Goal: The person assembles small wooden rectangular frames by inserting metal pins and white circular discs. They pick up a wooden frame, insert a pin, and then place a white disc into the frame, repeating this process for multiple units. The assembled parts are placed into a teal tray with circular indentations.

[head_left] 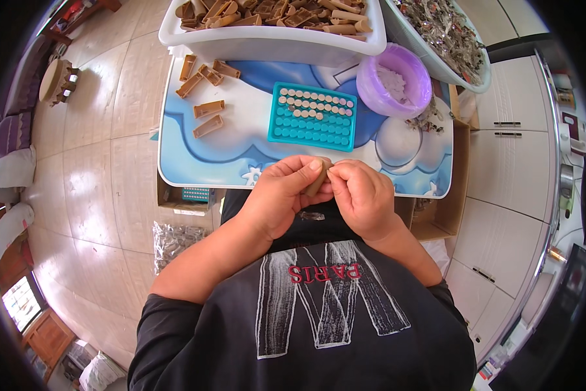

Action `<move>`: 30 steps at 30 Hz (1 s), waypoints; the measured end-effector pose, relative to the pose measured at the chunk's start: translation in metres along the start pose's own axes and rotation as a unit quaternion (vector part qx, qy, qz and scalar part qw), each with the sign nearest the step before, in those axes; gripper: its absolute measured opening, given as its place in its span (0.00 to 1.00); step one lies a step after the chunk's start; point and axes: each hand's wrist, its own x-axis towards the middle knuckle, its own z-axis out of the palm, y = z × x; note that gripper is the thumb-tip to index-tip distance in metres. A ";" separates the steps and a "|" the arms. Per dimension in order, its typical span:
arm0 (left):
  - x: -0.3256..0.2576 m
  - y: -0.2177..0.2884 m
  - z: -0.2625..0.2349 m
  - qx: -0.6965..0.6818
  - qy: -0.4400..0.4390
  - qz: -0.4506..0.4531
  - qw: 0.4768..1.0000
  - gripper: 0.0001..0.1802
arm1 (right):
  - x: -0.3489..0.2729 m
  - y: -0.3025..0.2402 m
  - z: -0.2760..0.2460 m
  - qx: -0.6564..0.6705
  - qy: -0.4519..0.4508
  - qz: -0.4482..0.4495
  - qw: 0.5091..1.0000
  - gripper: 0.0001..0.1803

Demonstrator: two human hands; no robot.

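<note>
Head camera looks straight down on a person seated at a small table with a blue and white cloud pattern. Both hands meet just above the near edge of the table, over the lap. The left hand and the right hand are pressed together around a small tan plastic piece, which stands tilted between the fingertips of both; each hand is pinched on it, the left thumb and forefinger on one side, the right fingers curled against the other.

Past the hands, near the middle of the table, lies a teal tray with rows of round pockets; the far rows hold pale round pieces, the near rows look unfilled. To its left, several more tan plastic pieces lie scattered on the table, well apart from the hands. A purple bowl with whitish bits inside stands just right of the tray. At the far edge sits a white tub heaped with tan pieces, and beside it on the right a second white tub full of small shiny metal parts.

An open cardboard box sits to the right of the table, below its level. On the tiled floor to the left lies a clear bag of shiny parts.
</note>
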 end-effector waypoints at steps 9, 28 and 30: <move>-0.004 0.012 0.007 0.198 -0.011 0.035 0.980 0.11 | 0.004 0.006 -0.011 0.476 -0.075 0.354 0.801 0.13; 0.043 0.090 -0.062 0.781 0.251 0.349 0.453 0.22 | -0.139 0.101 -0.181 0.401 0.360 0.439 0.719 0.15; 0.048 0.092 -0.063 0.794 0.237 0.377 0.415 0.17 | -0.165 0.118 -0.193 0.334 0.380 0.475 0.720 0.14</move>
